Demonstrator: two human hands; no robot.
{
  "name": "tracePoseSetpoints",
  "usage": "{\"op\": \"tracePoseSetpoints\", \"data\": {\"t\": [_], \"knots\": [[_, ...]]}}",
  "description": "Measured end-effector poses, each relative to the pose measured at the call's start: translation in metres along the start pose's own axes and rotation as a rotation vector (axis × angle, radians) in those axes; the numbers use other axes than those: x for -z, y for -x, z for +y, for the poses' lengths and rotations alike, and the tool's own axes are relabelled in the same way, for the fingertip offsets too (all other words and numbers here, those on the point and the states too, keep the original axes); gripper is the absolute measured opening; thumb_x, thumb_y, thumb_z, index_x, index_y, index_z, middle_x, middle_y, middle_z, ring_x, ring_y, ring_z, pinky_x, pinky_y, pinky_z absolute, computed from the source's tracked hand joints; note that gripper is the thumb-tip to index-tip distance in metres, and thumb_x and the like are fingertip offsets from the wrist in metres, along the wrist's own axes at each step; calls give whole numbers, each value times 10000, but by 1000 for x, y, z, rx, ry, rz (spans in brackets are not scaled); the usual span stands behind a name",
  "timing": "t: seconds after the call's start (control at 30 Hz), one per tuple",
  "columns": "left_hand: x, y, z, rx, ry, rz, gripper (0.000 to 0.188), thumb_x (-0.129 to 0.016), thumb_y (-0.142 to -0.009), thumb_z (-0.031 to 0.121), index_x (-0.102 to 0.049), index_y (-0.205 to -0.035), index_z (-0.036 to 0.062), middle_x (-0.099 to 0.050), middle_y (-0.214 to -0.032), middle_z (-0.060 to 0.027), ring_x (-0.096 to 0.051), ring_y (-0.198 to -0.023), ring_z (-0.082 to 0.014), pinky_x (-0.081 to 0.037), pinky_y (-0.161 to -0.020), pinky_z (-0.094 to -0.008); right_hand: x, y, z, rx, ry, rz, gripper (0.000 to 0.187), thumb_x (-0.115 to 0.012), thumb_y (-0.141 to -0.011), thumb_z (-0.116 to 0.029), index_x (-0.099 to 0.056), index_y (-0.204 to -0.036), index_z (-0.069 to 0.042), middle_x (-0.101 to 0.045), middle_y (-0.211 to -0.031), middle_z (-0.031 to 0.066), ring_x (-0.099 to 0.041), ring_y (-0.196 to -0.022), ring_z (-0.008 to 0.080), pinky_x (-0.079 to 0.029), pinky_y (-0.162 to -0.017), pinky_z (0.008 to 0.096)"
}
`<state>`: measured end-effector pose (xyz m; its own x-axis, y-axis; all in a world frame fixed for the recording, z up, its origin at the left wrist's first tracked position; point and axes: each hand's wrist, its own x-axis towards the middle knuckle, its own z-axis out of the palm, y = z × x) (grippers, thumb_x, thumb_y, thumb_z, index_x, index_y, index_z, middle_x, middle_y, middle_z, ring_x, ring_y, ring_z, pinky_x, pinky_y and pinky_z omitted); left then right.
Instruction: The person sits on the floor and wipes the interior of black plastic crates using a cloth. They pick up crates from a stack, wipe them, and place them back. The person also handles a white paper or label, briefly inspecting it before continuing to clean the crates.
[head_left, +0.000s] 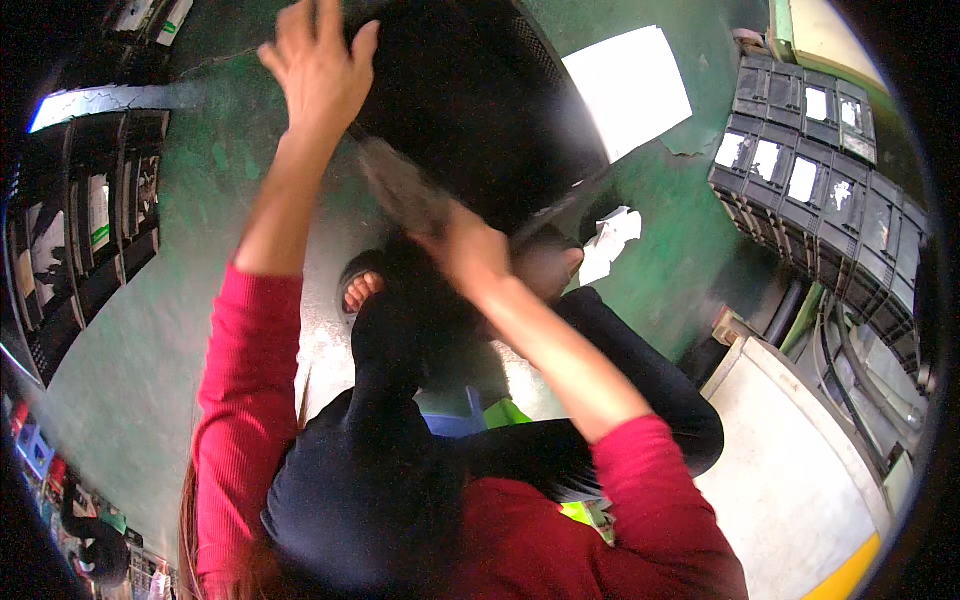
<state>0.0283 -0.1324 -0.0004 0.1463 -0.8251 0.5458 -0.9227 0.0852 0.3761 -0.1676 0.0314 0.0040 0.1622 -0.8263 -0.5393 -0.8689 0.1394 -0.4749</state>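
A large black plastic crate is in front of me, tilted, with a perforated edge at its far right. My left hand is at the crate's left edge, its fingers spread and the thumb over the black side. Closer to me, my right hand is closed round one end of a long greyish blade-like thing. Motion smears this thing, so its kind cannot be made out. It slants up and left along the crate's near side, its far end close to my left wrist.
White paper lies right of the crate; torn white scraps lie nearer. Labelled dark crates are stacked at the right and left. A white-topped surface stands lower right. My legs and sandalled feet are below the crate on the green floor.
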Motion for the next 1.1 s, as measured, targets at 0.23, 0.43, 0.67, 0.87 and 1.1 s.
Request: {"op": "tracePoseSetpoints", "data": {"t": [0.23,0.43,0.67,0.87,1.1], "knots": [[22,90,-9,767,914,-525,917,-665,-755,212,-63,-1415,4,-434,-1242,-185,-449,-1117,-251,-371,-925,-307,59,-29,-54,78,-244,146,300,-553,-834,-251,-546,-1053,-46,-619,-922,201,-592,-883,369,-473,-778,468],[23,98,11,864,1158,-661,880,-629,-721,107,-93,-1413,14,-435,-1251,-171,-458,-1112,-223,-368,-929,-291,85,-42,21,206,223,-71,356,-481,-718,-7,-607,-1048,-46,-604,-1016,179,-564,-982,350,-436,-868,391],[11,109,39,750,974,-376,843,-656,-767,183,-128,-1409,42,-395,-1328,-222,-439,-1192,-277,-353,-972,-326,127,-15,0,-160,499,-93,266,-510,-717,-66,-689,-914,-91,-642,-978,135,-613,-927,292,-438,-896,407],[8,111,48,551,713,-211,700,-531,-747,6,-275,-1390,108,-501,-1255,-197,-529,-1115,-266,-388,-939,-310,59,-1,42,35,726,-439,344,-399,-825,-258,-679,-841,-59,-635,-956,203,-614,-898,362,-332,-955,552],[8,111,49,661,842,-242,744,-486,-694,-53,-295,-1390,127,-545,-1195,-203,-580,-1023,-206,-436,-849,-268,14,-28,2,339,284,-679,329,-427,-796,-270,-669,-777,-48,-641,-856,180,-614,-787,359,-500,-695,445]]}}
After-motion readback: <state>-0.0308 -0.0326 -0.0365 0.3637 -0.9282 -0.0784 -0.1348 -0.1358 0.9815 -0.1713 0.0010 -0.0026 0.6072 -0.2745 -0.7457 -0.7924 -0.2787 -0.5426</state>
